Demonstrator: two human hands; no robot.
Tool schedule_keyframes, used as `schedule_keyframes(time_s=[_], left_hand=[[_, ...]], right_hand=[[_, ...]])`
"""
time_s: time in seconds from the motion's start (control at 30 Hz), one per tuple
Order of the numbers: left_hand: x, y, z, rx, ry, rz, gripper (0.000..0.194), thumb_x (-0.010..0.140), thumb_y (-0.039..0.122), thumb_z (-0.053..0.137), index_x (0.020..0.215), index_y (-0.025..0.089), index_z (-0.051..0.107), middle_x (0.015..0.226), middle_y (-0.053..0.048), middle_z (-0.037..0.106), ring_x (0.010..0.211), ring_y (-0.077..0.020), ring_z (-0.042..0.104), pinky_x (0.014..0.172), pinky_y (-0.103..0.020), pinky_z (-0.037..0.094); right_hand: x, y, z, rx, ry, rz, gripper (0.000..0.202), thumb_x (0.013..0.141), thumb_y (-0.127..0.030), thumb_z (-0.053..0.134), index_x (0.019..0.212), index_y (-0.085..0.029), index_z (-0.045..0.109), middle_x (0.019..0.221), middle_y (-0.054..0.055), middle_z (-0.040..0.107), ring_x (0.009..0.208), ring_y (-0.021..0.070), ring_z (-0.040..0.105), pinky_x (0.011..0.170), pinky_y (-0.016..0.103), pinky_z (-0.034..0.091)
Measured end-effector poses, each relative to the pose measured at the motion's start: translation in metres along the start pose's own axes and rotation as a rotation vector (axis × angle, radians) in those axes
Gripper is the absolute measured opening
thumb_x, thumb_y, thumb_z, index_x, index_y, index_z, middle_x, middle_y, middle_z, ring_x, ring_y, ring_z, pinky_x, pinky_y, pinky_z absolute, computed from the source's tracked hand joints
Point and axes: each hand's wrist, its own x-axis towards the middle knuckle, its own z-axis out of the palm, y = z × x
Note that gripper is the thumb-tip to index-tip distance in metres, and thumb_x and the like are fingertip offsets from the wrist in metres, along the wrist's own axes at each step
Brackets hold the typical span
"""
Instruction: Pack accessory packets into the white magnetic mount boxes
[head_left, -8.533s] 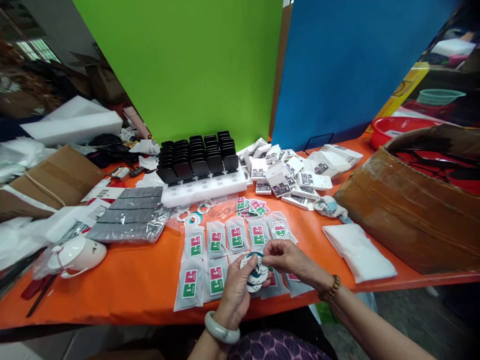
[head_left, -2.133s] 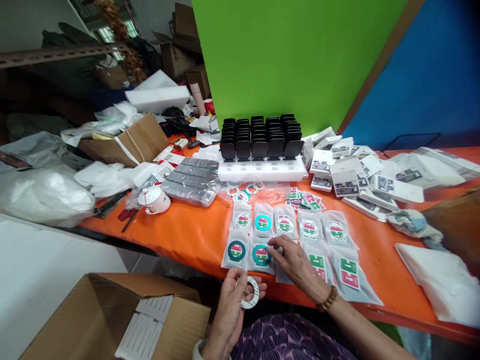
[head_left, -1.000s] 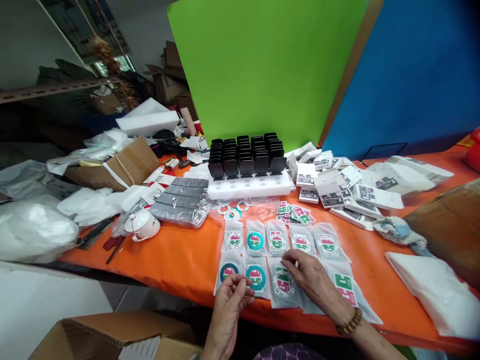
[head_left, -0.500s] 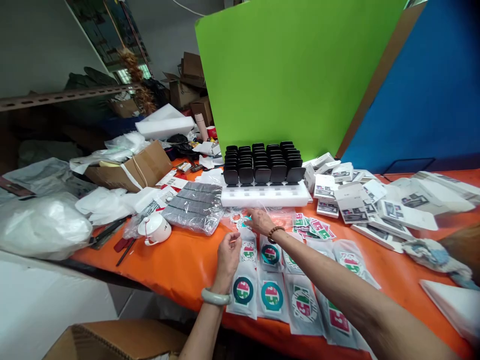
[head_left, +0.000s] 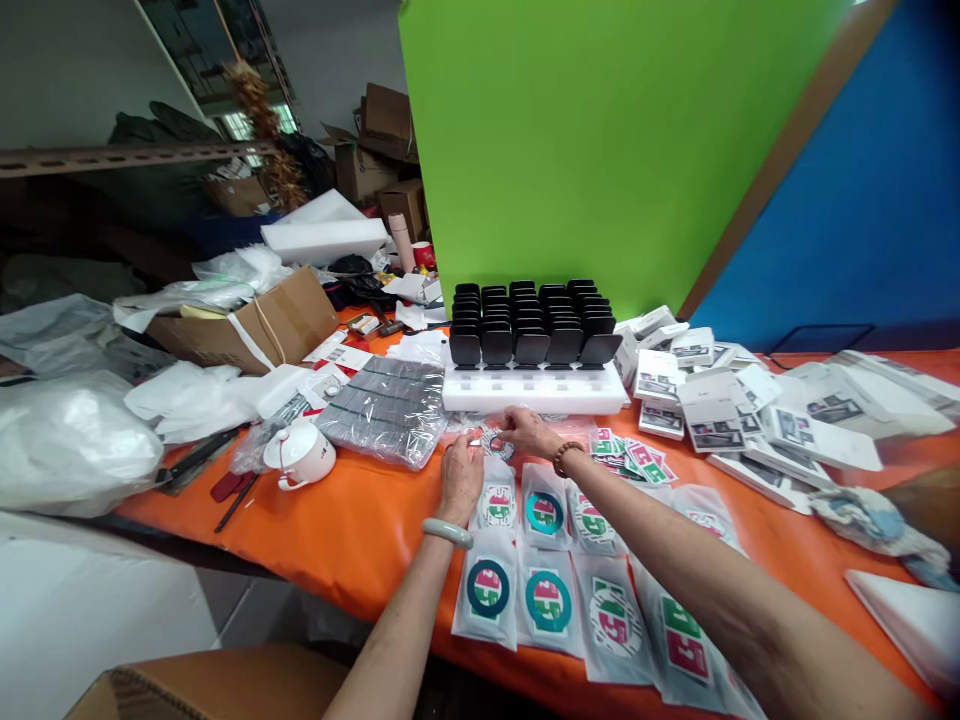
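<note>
My right hand (head_left: 529, 432), with a beaded bracelet at the wrist, pinches the edge of a black-and-white patterned ring (head_left: 498, 444) at the far side of the laid-out pouches. Close by on its left, my left hand (head_left: 462, 478) has its fingertips closed around something small and pale that I cannot make out. Just below the hands lies a frosted pouch (head_left: 496, 506) with a ring and a printed card inside. Similar frosted pouches with teal rings (head_left: 547, 600) or patterned rings (head_left: 613, 612) lie in rows, partly covered by my right forearm.
Black plates (head_left: 531, 330) stand in a white foam block (head_left: 532, 390) behind the hands. Loose printed cards (head_left: 646, 458) and white boxes (head_left: 712, 408) lie right. Left are a plastic-wrapped grey bundle (head_left: 386, 410), a white lidded cup (head_left: 300, 453) and a cardboard box (head_left: 255, 325).
My left hand has moved up to the ring beside my right hand, its fingertips now closed. The ring shows more clearly between the hands. The view has shifted slightly.
</note>
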Motion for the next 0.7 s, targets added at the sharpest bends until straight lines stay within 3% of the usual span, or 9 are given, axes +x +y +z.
schedule_keyframes(time_s=[0.1, 0.2, 0.37, 0.5, 0.7], left_hand=[[0.001, 0.004, 0.000, -0.054, 0.005, -0.012, 0.018, 0.072, 0.017, 0.064, 0.090, 0.019, 0.067, 0.104, -0.013, 0.069, 0.114, -0.0307, 0.055, 0.103, -0.045, 0.033], [-0.001, 0.012, 0.002, -0.159, -0.024, -0.052, 0.017, 0.072, 0.022, 0.068, 0.089, 0.019, 0.067, 0.108, -0.013, 0.067, 0.113, -0.0307, 0.055, 0.102, -0.045, 0.035], [-0.015, 0.031, 0.010, -0.447, -0.236, -0.165, 0.030, 0.075, 0.043, 0.065, 0.087, 0.016, 0.066, 0.089, -0.011, 0.071, 0.086, -0.0256, 0.066, 0.080, -0.042, 0.053], [-0.040, 0.045, 0.018, -0.655, -0.339, -0.251, 0.045, 0.068, 0.053, 0.071, 0.090, 0.015, 0.062, 0.086, -0.008, 0.070, 0.078, -0.0202, 0.066, 0.070, -0.035, 0.056], [-0.092, 0.063, 0.046, -0.784, -0.412, -0.354, 0.044, 0.062, 0.046, 0.079, 0.089, 0.017, 0.058, 0.086, -0.002, 0.067, 0.071, -0.0133, 0.062, 0.057, -0.023, 0.053]], right_hand=[[-0.012, 0.004, -0.010, 0.188, 0.050, -0.058, 0.008, 0.075, -0.012, 0.058, 0.080, -0.017, 0.054, 0.075, -0.002, 0.057, 0.068, 0.0106, 0.051, 0.063, 0.023, 0.042], [-0.025, 0.003, -0.016, 0.376, 0.058, -0.072, 0.009, 0.074, -0.020, 0.056, 0.082, -0.018, 0.052, 0.068, -0.004, 0.052, 0.060, 0.0093, 0.048, 0.056, 0.022, 0.039], [-0.050, -0.006, -0.027, 0.619, -0.001, -0.023, 0.025, 0.068, -0.034, 0.062, 0.084, -0.019, 0.051, 0.056, -0.008, 0.046, 0.045, 0.0064, 0.039, 0.045, 0.021, 0.031], [-0.081, -0.005, -0.042, 0.704, -0.030, 0.056, 0.029, 0.064, -0.038, 0.069, 0.079, -0.018, 0.054, 0.053, -0.008, 0.048, 0.042, 0.0057, 0.037, 0.041, 0.020, 0.023], [-0.144, 0.017, -0.064, 0.874, 0.006, 0.239, 0.032, 0.053, -0.033, 0.080, 0.067, -0.016, 0.057, 0.053, -0.008, 0.049, 0.043, 0.0030, 0.033, 0.042, 0.020, 0.017]])
